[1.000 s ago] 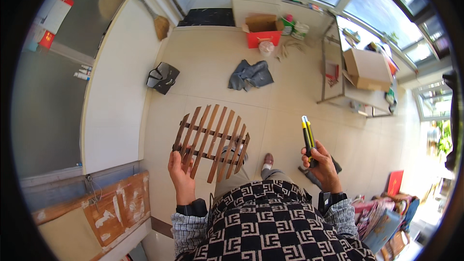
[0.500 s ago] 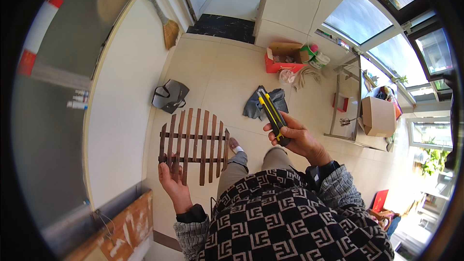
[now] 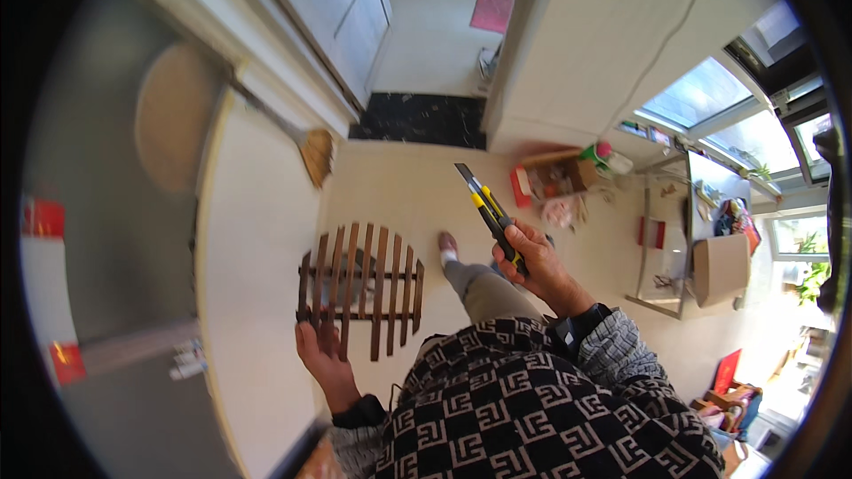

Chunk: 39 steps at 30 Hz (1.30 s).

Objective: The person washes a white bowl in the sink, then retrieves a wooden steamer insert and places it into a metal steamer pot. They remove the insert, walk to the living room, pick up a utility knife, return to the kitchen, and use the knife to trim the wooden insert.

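Note:
My left hand (image 3: 324,357) grips the lower left edge of a brown wooden slatted rack (image 3: 379,294), its thin slats fixed across two dark crossbars. The rack is held up in front of me at the left, and some of my fingers show behind its slats. My right hand (image 3: 538,263) is wrapped round the handle of a black and yellow utility knife (image 3: 489,211). The knife points up and to the left, away from me, with a dark blade out at its tip. A gap separates knife and rack.
A broom (image 3: 317,156) leans by the doorway at the far left, near a black threshold (image 3: 417,118). An open red box (image 3: 521,186) holding things stands on the floor ahead. At the right is a table with a cardboard box (image 3: 721,270) on it.
I have stepped forward, and the doorway shows more fully. The knife now points further left, its dark blade sticking out past the handle. The rack stays in my left hand.

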Each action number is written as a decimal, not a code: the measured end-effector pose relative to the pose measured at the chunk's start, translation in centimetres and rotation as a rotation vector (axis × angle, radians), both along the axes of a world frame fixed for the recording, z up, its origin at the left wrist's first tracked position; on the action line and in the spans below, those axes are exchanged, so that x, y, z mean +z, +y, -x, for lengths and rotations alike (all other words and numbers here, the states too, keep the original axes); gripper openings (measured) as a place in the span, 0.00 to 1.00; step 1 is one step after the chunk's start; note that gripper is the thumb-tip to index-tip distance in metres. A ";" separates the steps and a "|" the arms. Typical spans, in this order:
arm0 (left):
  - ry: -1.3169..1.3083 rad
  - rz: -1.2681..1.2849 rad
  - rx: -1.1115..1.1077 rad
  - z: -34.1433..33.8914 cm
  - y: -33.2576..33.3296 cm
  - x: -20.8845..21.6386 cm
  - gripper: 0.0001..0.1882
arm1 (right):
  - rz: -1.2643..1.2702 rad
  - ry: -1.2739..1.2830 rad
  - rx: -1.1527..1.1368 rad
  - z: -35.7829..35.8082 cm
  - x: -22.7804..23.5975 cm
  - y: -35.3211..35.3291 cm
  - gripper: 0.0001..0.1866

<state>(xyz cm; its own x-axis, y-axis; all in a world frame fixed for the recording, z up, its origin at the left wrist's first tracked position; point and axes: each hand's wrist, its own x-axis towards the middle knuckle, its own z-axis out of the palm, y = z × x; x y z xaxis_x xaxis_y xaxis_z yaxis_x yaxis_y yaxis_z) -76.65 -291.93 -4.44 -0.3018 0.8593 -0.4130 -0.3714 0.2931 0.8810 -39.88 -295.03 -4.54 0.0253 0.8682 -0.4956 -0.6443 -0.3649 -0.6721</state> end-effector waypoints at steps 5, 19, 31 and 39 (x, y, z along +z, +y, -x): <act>-0.004 -0.070 -0.011 -1.2 13.3 1.0 0.18 | -0.056 -0.007 -0.067 -0.6 -0.4 16.8 0.12; 0.010 -0.054 -0.251 -13.7 58.4 -2.8 0.16 | -0.085 0.026 -0.298 -15.2 -2.5 58.3 0.17; -0.047 -0.120 -0.687 -45.4 97.4 -1.5 0.14 | -0.084 -0.152 -0.810 -36.6 -1.5 78.8 0.13; -0.048 -0.087 -0.595 -59.8 114.0 3.9 0.13 | -0.109 -0.259 -0.596 -51.0 5.0 98.6 0.16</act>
<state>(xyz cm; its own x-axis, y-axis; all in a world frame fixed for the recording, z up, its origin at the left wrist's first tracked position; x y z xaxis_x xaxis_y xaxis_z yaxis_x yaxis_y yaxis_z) -16.85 -177.93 -0.58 0.2587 0.9060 -0.3350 -0.2060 0.3906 0.8972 11.16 -196.48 0.49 0.6239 0.7133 -0.3193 -0.5275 0.0829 -0.8455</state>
